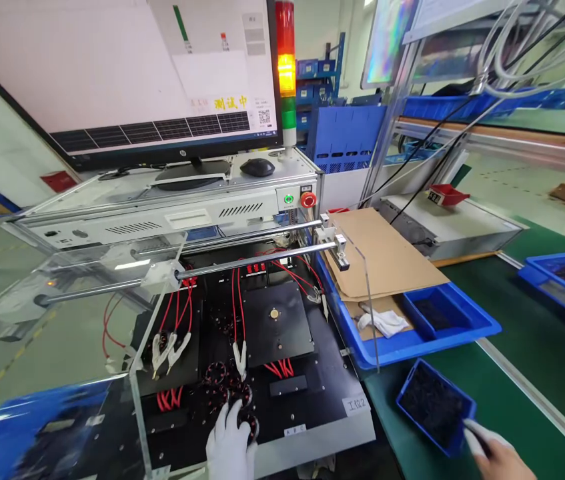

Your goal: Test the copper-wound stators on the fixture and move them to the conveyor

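My left hand (229,440), in a white glove, is at the front of the black test fixture (322,393). Its fingers curl over a cluster of copper-wound ring coils (216,373), one of them between thumb and forefinger. At the lower right, my right hand (499,457), with white coverings on its fingertips, grips the right edge of a small blue bin (432,407). Dark pieces fill this bin, too blurred to tell apart. Behind the coils, red leads with white-sleeved clips (240,360) lie beside a raised black plate (277,320).
A clear hinged cover (162,320) and metal rods (257,260) stand over the fixture. Behind are a monitor (162,73), a mouse (257,167) and a red stop button (308,199). A blue tray (467,337) holds cardboard (387,253) and a white glove (387,323).
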`<action>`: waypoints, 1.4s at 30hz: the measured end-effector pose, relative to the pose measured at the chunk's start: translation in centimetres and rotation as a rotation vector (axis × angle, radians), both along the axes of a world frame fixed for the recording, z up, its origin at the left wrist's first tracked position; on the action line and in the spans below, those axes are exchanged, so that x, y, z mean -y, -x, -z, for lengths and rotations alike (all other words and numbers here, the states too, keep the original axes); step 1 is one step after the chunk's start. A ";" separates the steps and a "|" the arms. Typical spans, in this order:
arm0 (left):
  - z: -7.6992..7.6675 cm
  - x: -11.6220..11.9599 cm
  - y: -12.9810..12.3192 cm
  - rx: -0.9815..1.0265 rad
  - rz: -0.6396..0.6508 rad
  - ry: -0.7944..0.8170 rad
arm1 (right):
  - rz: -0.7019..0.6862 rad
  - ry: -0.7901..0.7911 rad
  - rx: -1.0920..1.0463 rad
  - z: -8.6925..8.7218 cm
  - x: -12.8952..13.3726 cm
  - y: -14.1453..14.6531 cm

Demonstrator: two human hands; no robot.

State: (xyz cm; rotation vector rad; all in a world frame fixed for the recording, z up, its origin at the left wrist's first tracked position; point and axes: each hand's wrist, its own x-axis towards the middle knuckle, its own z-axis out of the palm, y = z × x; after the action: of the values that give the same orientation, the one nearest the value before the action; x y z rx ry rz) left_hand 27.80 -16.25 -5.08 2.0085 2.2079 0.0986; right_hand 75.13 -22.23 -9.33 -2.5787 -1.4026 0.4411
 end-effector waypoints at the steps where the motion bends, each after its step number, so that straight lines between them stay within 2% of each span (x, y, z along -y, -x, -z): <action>1: -0.6 -0.5 -0.4 0.036 0.002 -0.028 | -0.033 -0.018 0.003 0.6 -1.3 0.1; 4: -3.4 -3.8 -2.0 0.178 0.039 -0.220 | -0.128 0.007 0.028 2.3 -4.7 0.6; 7: -6.6 -9.5 -4.3 0.307 0.072 -0.404 | -0.128 0.073 0.055 3.2 -6.0 0.7; 9: -7.8 -13.6 -5.7 0.360 0.050 -0.388 | -0.114 0.100 0.048 3.5 -6.0 0.6; 12: -7.8 -17.7 -7.2 0.333 0.083 -0.281 | -0.105 0.101 0.016 3.5 -6.0 0.4; 15: -6.7 -19.0 -7.8 0.239 0.106 -0.253 | -0.087 0.066 -0.010 3.2 -6.1 0.3; 19: -5.8 -18.4 -7.6 0.249 0.107 -0.299 | 0.015 0.041 -0.065 2.4 -6.3 -0.7; 23: -6.1 -18.5 -7.4 0.333 0.062 -0.331 | 0.219 -0.005 -0.163 -0.1 -6.6 -0.7; 25: -6.6 -18.8 -7.5 0.287 -0.008 -0.281 | 0.194 -0.139 -0.263 -2.5 -7.2 1.5; 28: -7.7 -18.7 -7.6 0.181 -0.122 -0.168 | -0.104 -0.383 -0.535 -6.7 -9.0 8.2; 31: -8.9 -17.7 -7.0 0.239 -0.150 -0.043 | -0.397 -0.431 -0.750 -10.1 -12.3 16.1; 33: -9.6 -17.0 -6.1 0.323 -0.189 -0.028 | -0.462 -0.400 -0.882 -11.3 -15.3 20.1; 35: -10.0 -17.0 -5.2 0.434 -0.183 -0.151 | -0.404 -0.331 -1.043 -11.6 -18.7 22.7; 38: -10.0 -18.6 -4.4 0.650 0.014 -0.353 | -0.228 -0.260 -1.255 -10.9 -23.4 24.6; 40: -9.6 -20.2 -4.5 0.710 0.177 -0.320 | -0.102 -0.271 -1.346 -10.1 -25.9 25.2; 42: -9.1 -21.4 -5.0 0.628 0.294 -0.172 | 0.014 -0.285 -1.416 -9.4 -27.7 25.7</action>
State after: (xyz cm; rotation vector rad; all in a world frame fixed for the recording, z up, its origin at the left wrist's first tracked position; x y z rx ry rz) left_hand 32.77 5.18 4.01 1.9922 1.5465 0.7849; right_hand 49.41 5.48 0.06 -1.3280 -0.7571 1.4852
